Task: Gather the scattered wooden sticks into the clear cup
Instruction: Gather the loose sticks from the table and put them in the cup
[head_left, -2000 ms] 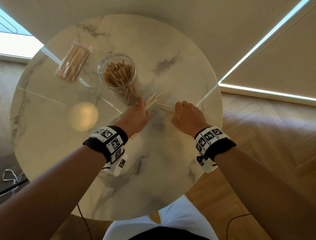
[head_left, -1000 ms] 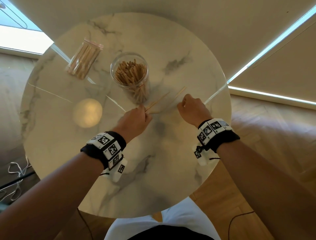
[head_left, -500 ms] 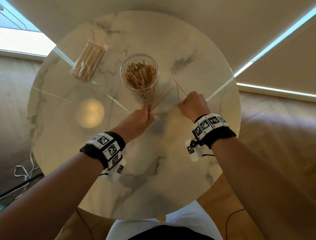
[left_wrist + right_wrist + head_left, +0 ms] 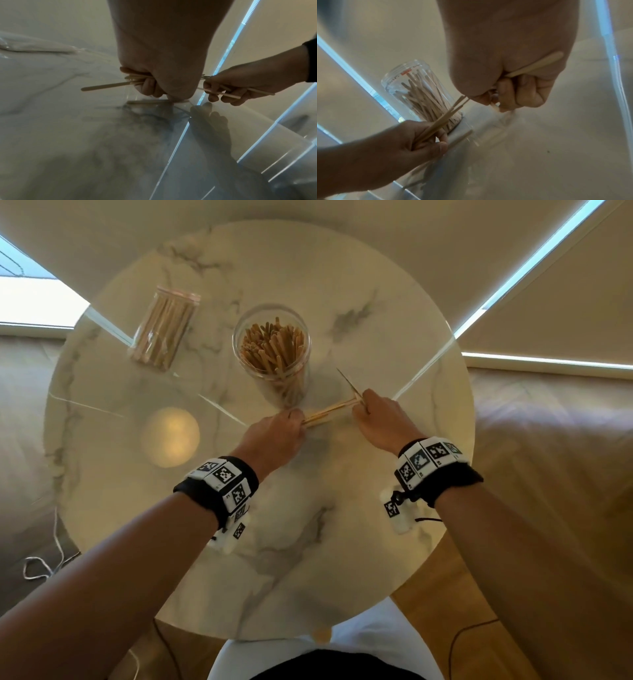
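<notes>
Just in front of cup (image 4: 271, 350): left hand (image 4: 274, 436) gripped sticks (image 4: 329, 411); right hand (image 4: 380, 419) fingers pinched more sticks.

Both forearms were bare. Each wrist carried a black fabric band (image 4: 219, 489) faced with white square tiles (image 4: 224, 474) printed with black-and-white coded markers. A small white camera block (image 4: 397, 513), also marker-tagged, hung under each band, with a thin dark cable (image 4: 428, 520) at the right one. Near the lower frame edge showed a white top (image 4: 370, 642) over dark clothing.
</notes>
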The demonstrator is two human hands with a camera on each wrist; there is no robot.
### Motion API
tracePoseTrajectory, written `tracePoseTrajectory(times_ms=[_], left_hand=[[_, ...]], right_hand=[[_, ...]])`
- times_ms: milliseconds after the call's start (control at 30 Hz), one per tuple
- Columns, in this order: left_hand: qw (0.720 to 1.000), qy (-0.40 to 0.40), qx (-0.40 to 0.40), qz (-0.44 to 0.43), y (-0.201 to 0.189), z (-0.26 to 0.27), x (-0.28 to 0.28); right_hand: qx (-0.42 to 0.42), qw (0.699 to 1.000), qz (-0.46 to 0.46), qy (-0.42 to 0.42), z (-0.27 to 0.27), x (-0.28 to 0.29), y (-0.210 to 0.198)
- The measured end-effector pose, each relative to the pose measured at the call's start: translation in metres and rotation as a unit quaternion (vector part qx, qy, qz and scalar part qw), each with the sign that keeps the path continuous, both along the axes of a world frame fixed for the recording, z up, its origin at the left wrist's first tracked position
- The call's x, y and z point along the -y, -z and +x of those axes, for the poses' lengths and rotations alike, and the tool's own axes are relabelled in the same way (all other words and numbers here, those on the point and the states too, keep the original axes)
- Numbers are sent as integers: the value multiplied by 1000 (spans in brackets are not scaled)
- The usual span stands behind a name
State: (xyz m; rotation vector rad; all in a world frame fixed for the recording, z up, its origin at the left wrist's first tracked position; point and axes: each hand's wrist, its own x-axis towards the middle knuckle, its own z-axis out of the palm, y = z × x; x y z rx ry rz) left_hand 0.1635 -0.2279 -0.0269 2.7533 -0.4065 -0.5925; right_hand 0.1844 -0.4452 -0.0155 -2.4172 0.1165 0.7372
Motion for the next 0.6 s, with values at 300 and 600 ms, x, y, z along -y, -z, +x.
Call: tracePoseTrajectory(times_ms=[300,600], left_hand=[[986,-78,-124,-74,-17,-22,-20],[955,-152,-139,-214,-35,-41,-40]], right_hand=[[-45,985,148,80,-35,-4,2],[-98,891,377,232,-80,-68,2]])
